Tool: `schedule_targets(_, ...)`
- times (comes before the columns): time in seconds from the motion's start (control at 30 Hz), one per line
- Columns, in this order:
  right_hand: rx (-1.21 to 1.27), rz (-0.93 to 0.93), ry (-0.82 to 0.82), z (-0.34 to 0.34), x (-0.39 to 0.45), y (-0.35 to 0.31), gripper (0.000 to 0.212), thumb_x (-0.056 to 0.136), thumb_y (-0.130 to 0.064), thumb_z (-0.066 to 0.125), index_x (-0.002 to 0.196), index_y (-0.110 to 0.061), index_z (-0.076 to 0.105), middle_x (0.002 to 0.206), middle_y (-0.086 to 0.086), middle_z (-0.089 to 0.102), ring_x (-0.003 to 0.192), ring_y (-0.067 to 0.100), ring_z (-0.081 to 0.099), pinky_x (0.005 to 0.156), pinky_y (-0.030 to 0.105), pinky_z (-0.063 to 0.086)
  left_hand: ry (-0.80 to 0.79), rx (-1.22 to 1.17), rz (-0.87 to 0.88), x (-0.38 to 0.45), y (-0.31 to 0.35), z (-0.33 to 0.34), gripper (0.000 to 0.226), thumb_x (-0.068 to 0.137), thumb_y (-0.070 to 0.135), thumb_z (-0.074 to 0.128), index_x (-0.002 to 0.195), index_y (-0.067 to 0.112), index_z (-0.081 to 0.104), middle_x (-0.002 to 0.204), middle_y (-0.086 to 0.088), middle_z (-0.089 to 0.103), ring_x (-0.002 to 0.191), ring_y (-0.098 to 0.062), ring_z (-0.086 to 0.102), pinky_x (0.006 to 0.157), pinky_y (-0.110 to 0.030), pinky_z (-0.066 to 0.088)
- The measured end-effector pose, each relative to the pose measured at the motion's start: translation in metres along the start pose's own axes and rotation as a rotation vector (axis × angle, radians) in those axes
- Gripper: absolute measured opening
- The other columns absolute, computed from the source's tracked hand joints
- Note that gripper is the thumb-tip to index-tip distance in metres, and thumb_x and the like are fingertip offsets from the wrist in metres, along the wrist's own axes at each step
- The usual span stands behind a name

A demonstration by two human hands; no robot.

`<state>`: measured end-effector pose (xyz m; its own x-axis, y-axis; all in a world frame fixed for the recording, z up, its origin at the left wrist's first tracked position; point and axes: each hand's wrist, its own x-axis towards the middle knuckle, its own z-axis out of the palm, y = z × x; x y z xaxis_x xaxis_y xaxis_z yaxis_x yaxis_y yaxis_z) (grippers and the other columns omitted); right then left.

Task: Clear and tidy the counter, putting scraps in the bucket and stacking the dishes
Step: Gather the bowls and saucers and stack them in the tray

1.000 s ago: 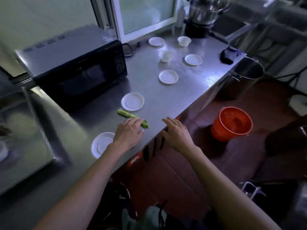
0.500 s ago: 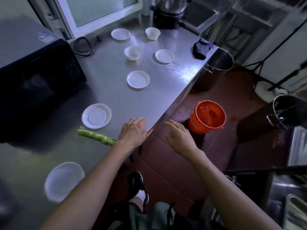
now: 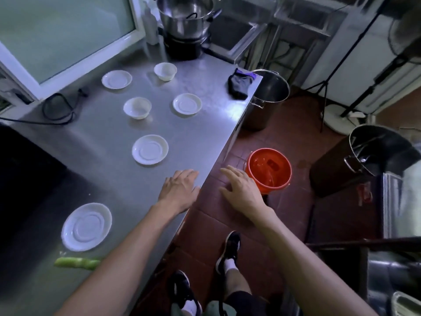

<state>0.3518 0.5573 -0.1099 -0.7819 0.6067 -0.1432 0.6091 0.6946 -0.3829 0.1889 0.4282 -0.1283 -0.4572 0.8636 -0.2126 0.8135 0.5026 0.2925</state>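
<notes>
Steel worktop carries four saucers, two bowls, one green stalk; both hands' fingers lie straight, holding nothing.

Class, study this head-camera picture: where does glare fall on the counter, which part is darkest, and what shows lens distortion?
Head view: bluish glare washes the steel counter near the dark cloth; the lower left, around the green vegetable scrap, sinks into shadow and looks soft; wide-angle distortion bows the window frame and stretches the forearms toward the bottom edge.
</notes>
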Motion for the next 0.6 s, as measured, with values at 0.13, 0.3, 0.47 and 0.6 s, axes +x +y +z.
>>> schedule_targets(0.13,0.022,0.023,-0.006,-0.015,0.035,0.038,0.061,0.091,-0.036,0.065,0.147,-0.026,0.044,0.153,0.001,0.043,0.143,0.024,0.037,0.109,0.045,0.04,-0.014,0.029,-0.012,0.045,0.021,-0.004,0.055,0.096,0.042,0.046,0.148,0.027,0.038,0.153,0.004,0.04,0.139,-0.019,0.036,0.107,-0.04,0.036)
schedule_targets(0.3,0.061,-0.011,0.019,-0.05,0.095,0.082,0.061,0.088,-0.035,0.068,0.145,-0.024,0.046,0.15,0.003,0.046,0.14,0.027,0.04,0.105,0.048,0.044,-0.009,0.074,-0.033,0.112,0.054,-0.026,0.056,0.096,0.042,0.046,0.149,0.027,0.037,0.154,0.004,0.039,0.14,-0.019,0.034,0.108,-0.041,0.034)
schedule_targets(0.47,0.051,-0.058,-0.008,-0.077,0.153,0.114,0.062,0.087,-0.036,0.066,0.144,-0.024,0.046,0.144,-0.002,0.048,0.137,0.025,0.042,0.101,0.048,0.046,0.044,0.069,-0.085,0.162,0.069,-0.043,0.055,0.096,0.043,0.047,0.148,0.028,0.038,0.152,0.005,0.041,0.137,-0.019,0.038,0.105,-0.04,0.035)
schedule_targets(0.6,0.072,-0.082,-0.055,-0.081,0.191,0.116,0.061,0.086,-0.033,0.064,0.143,-0.025,0.046,0.142,-0.003,0.049,0.137,0.024,0.041,0.1,0.046,0.043,0.076,0.051,-0.168,0.179,0.056,-0.049,0.055,0.097,0.043,0.046,0.149,0.027,0.037,0.154,0.006,0.039,0.138,-0.019,0.037,0.106,-0.039,0.034)
